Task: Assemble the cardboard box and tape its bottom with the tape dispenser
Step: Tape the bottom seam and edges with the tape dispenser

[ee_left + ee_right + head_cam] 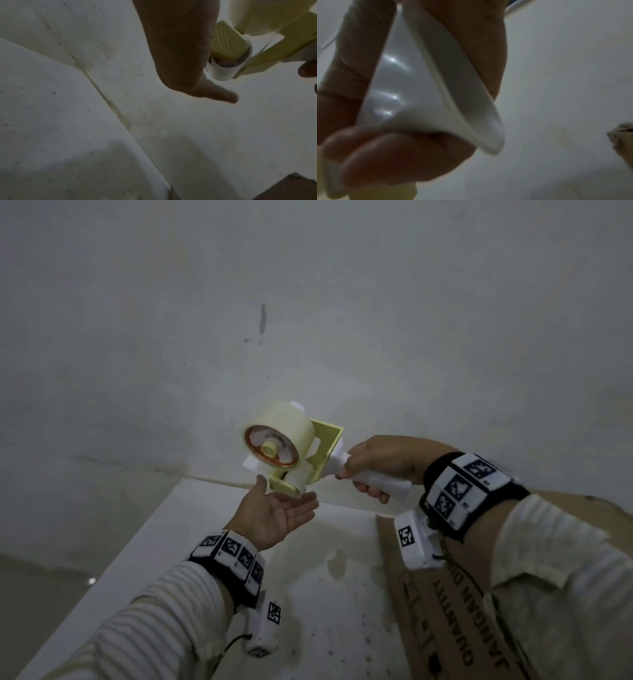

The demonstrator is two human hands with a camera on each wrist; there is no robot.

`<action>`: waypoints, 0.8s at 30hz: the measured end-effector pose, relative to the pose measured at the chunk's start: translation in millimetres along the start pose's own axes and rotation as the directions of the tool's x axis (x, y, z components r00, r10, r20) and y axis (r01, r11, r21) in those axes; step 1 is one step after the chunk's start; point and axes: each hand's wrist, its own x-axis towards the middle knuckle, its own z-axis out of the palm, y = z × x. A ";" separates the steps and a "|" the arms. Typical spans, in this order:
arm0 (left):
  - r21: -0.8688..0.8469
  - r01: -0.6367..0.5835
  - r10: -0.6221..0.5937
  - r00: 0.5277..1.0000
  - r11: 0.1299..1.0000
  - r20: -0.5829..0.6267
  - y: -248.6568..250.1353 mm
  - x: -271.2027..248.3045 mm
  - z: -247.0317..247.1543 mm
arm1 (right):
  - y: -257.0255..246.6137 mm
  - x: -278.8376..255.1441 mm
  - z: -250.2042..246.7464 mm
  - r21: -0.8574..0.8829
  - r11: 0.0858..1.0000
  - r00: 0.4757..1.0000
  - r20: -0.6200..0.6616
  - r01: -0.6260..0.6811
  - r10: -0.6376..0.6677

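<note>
Your right hand (pixel 383 463) is wrapped around the white handle of the tape dispenser (pixel 291 453), holding it raised above the white table (pixel 205 529) with the tape roll pointing left. Your left hand (pixel 277 515) lies open, palm up, fingers straight, just under the dispenser's yellow front end; whether it touches is unclear. The flattened cardboard box (pixel 455 611) lies on the table's right side, beneath your right forearm.

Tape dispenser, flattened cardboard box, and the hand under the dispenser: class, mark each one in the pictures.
tape dispenser (pixel 279 440), head view, on the tape roll's side face.
cardboard box (pixel 455 607), head view, on the printed flat panel.
left hand (pixel 279 517), head view, on the open palm.
</note>
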 end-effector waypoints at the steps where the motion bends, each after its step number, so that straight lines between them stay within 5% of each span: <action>1: 0.019 -0.010 0.010 1.000 1.000 0.023 -0.3 -2.1 6.0 | 3.3 -4.3 -1.8 0.012 1.000 1.000 0.000 0.001 -0.001; 7: 0.109 -0.057 0.056 0.998 0.992 0.010 -8.1 -9.5 33.7 | 21.8 -27.2 -10.0 0.046 0.998 0.998 -0.049 0.031 -0.029; 14: 0.181 -0.100 0.098 0.995 0.978 0.019 -32.1 -17.1 76.1 | 33.1 -60.8 -37.3 -0.398 0.917 0.942 -0.301 0.019 -0.150; 24: 0.153 -0.142 0.143 0.990 0.978 0.006 -97.6 -38.4 152.1 | 87.6 -125.9 -90.4 -0.401 0.905 0.918 -0.288 0.143 -0.272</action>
